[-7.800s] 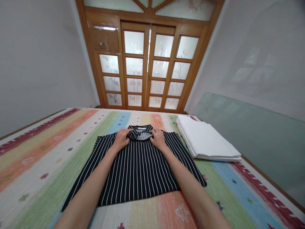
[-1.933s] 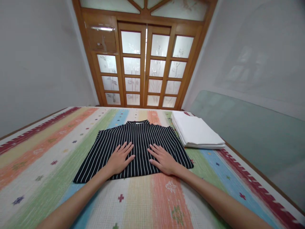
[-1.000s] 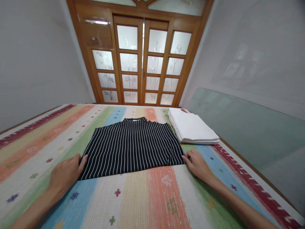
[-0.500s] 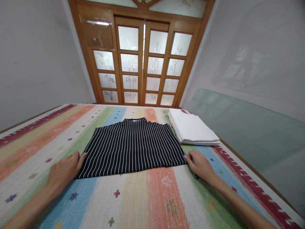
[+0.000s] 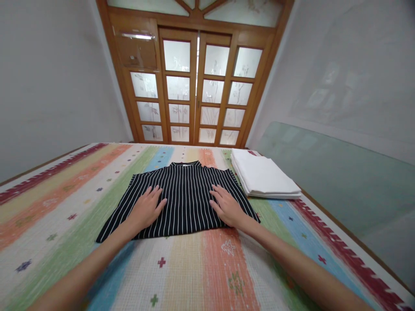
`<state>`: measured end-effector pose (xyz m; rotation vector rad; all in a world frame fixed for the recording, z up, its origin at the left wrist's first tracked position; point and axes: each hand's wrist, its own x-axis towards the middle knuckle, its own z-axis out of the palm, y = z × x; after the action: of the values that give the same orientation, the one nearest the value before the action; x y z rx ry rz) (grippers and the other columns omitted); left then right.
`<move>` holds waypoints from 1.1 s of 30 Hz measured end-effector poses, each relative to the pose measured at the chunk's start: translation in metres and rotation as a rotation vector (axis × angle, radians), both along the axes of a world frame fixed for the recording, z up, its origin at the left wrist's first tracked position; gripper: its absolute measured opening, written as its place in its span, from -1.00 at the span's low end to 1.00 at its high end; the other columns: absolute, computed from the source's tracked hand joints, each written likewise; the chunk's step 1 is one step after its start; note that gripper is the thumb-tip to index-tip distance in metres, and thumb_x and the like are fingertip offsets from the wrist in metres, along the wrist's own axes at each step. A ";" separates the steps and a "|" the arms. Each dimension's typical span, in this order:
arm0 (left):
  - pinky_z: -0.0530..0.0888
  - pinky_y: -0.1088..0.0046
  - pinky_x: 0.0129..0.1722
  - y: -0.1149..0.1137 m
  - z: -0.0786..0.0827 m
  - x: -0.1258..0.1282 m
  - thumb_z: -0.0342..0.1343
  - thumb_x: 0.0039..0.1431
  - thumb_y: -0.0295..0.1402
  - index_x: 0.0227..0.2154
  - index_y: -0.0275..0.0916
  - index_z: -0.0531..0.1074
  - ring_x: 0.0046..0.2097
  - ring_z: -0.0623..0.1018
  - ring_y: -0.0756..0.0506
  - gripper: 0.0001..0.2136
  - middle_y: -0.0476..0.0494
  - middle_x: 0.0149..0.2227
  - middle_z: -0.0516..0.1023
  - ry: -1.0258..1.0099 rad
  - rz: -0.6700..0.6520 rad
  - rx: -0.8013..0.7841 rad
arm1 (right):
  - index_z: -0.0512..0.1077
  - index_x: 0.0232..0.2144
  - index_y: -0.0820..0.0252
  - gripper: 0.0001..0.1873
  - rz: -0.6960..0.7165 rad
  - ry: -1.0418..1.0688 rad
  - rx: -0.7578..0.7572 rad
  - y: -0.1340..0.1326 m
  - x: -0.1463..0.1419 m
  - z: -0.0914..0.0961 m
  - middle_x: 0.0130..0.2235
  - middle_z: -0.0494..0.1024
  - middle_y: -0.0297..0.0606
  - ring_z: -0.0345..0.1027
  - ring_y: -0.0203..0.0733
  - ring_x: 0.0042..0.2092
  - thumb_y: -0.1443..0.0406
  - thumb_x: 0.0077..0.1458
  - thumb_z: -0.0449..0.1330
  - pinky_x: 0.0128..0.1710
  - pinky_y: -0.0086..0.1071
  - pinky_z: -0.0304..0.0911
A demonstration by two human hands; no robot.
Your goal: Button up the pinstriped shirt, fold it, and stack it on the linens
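A black shirt with white stripes (image 5: 184, 203) lies folded and flat, its collar at the far side and a straight folded edge nearest me. My left hand (image 5: 147, 208) rests on the left part of the shirt, palm down with its fingers spread. On the right part lies my right hand (image 5: 227, 207), also palm down, fingers apart. Neither hand grips the cloth. The patches of shirt beneath both palms are hidden.
A colourful striped tablecloth (image 5: 184, 268) covers the surface under the shirt. Folded white cloth (image 5: 266, 175) lies in a stack to the right of the shirt. Beyond stand wooden doors with frosted panes (image 5: 197, 86), and a pale green panel (image 5: 340, 172) leans along the right wall.
Both hands have let go of the shirt's lower left and right corners. They have moved inward and now lie flat on top of it, fingers spread.
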<state>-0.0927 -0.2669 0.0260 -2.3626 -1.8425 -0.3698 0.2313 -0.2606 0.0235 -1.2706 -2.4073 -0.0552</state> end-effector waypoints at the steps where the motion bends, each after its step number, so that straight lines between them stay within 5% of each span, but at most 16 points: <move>1: 0.17 0.01 0.25 0.005 -0.005 0.001 -0.23 0.31 -0.08 0.19 -0.43 0.28 0.33 0.15 -0.37 -0.42 -0.36 0.30 0.22 0.006 -0.002 -0.041 | 0.31 0.17 0.39 -0.49 0.011 -0.024 -0.031 0.004 -0.003 -0.006 0.29 0.16 0.02 -0.08 0.07 0.33 0.17 0.35 -0.08 0.31 -0.04 -0.08; 8: 0.08 -0.06 0.28 0.024 -0.025 -0.025 -0.27 0.32 0.00 0.30 -0.27 0.13 0.37 0.05 -0.31 -0.38 -0.25 0.35 0.07 -0.013 -0.006 -0.140 | 0.12 0.32 0.10 -0.38 0.050 -0.137 -0.136 0.014 0.027 -0.030 0.36 -0.01 -0.20 -0.22 0.05 0.37 -0.03 0.35 -0.10 0.31 0.08 -0.14; 16: 0.11 -0.10 0.26 0.024 -0.030 -0.059 -0.25 0.32 -0.03 0.28 -0.31 0.17 0.36 0.09 -0.34 -0.39 -0.33 0.34 0.11 0.006 0.039 -0.113 | 0.08 0.33 0.15 -0.35 -0.074 -0.127 -0.068 0.014 0.062 -0.045 0.37 -0.04 -0.13 -0.27 0.02 0.38 -0.04 0.36 -0.17 0.31 0.06 -0.12; 20: 0.12 -0.17 0.24 0.018 -0.025 -0.026 -0.27 0.34 -0.04 0.28 -0.30 0.18 0.36 0.06 -0.39 -0.41 -0.33 0.34 0.10 -0.039 -0.018 -0.146 | 0.16 0.30 0.26 -0.34 -0.111 -0.083 -0.013 0.031 0.045 -0.044 0.38 -0.12 -0.07 -0.39 0.09 0.39 -0.03 0.37 -0.20 0.31 0.07 -0.14; 28: -0.08 -0.14 0.32 -0.021 -0.012 0.085 -0.29 0.34 0.03 0.35 -0.09 -0.05 0.40 -0.13 -0.32 -0.40 -0.15 0.40 -0.08 -0.153 -0.494 -0.339 | 0.12 0.31 0.36 -0.32 0.050 -0.083 -0.137 0.101 -0.047 -0.014 0.37 -0.07 -0.01 -0.36 0.07 0.39 0.00 0.37 -0.19 0.34 -0.05 -0.23; 33: -0.31 -0.36 0.24 -0.034 -0.016 0.108 -0.29 0.32 0.07 0.36 -0.03 -0.13 0.40 -0.24 -0.40 -0.37 -0.09 0.41 -0.13 -0.188 -0.503 -0.345 | 0.06 0.33 0.40 -0.33 0.023 -0.130 -0.213 0.158 -0.092 -0.009 0.37 -0.09 0.04 -0.33 0.14 0.38 0.05 0.37 -0.10 0.32 -0.06 -0.24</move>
<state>0.0150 -0.3013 0.0103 -3.1287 -1.4456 -0.3512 0.1395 -0.1025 0.0144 -1.3696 -2.5951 0.1334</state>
